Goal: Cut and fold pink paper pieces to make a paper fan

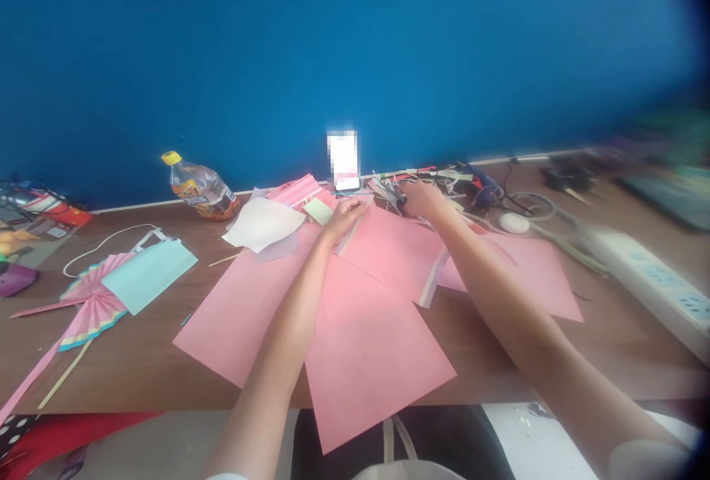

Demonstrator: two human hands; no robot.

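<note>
Both of my hands reach to the far side of the table. My left hand (345, 218) has its fingers pinched together at the upper left edge of a pink paper sheet (396, 243), beside a pale strip (348, 237) along that edge. My right hand (424, 199) is closed at a pile of paper scraps (382, 186), with a dark, blurred object showing by its fingertips; I cannot make out what it is. A second pale strip (433, 280) runs along the sheet's right edge. Another pink sheet (377, 369) overhangs the table's front edge.
A tilted drink bottle (203, 188) lies left of a white sheet (265, 222). A bright, blurred-out phone-like screen (344, 158) stands against the blue wall. At left are a pink paper fan (97, 302) and a face mask (149, 276). A white power strip (648, 280) lies right.
</note>
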